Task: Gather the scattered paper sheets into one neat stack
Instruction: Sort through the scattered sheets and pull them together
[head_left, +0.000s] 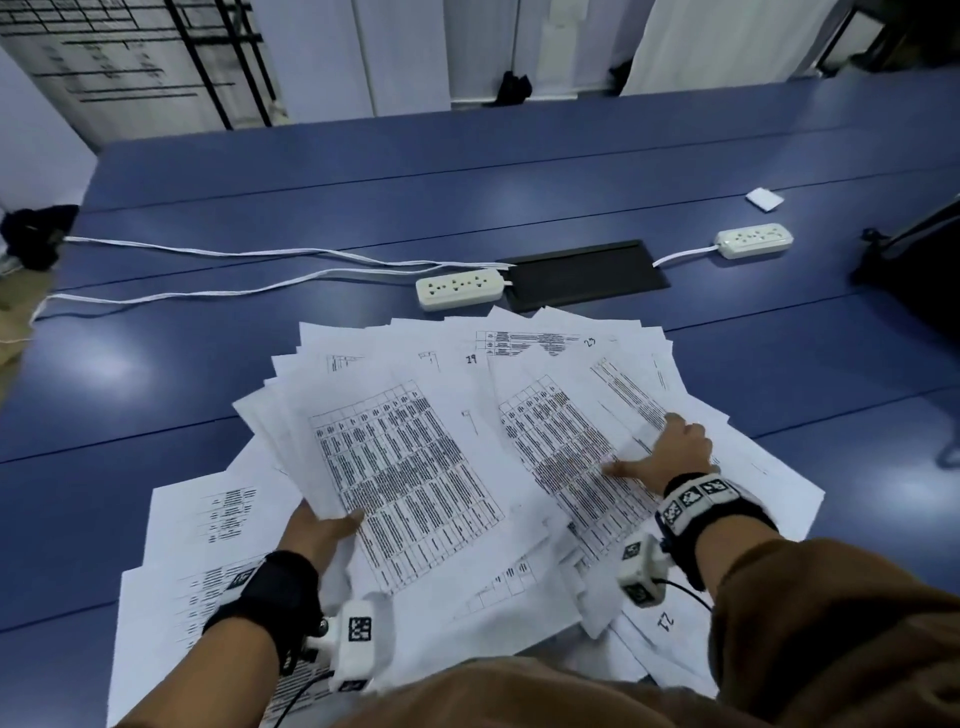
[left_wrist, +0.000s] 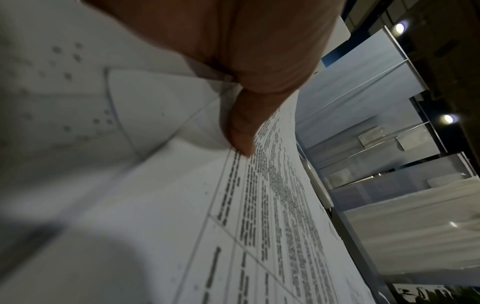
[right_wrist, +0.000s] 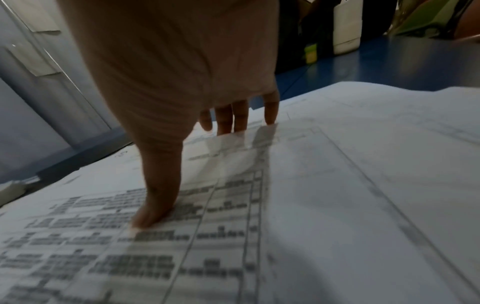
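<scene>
Task partly done. Sheets (head_left: 467, 467) lie fanned and overlapping on the surface (head_left: 311, 171), not squared. Left hand (head_left: 324, 535) pinches a raised bundle, thumb on top; right hand (head_left: 670, 452) presses flat, fingers spread. Aligning remains.

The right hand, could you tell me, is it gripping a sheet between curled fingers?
No, the right hand lies with straight fingers pressing flat on the paper sheets.
</scene>
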